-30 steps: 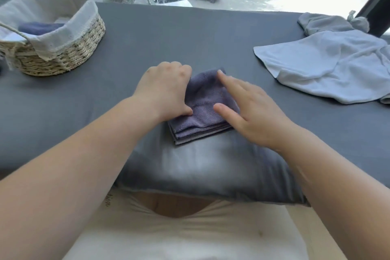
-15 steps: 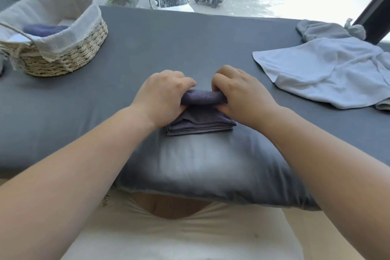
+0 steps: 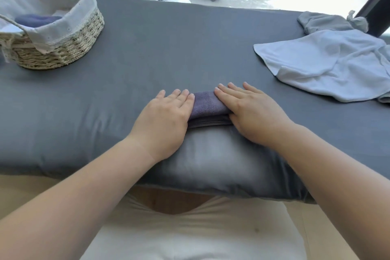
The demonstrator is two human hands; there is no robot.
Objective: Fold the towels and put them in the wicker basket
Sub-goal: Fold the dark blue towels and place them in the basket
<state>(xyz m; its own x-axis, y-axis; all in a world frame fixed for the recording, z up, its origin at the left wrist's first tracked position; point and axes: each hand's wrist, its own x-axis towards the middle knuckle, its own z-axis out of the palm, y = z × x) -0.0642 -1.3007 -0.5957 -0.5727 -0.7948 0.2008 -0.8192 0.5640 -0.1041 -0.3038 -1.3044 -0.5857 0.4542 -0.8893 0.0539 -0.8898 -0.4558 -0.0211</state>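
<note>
head-worn view, facing forward-down, close

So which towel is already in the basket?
The dark blue towel, inside the wicker basket, far left. The purple towel sits folded near you; the light blue towel and grey towel lie loose, far right.

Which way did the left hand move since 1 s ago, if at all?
Yes. The left hand drew back toward the person, away from the wicker basket, and now lies flat at the left edge of the purple towel.
</note>
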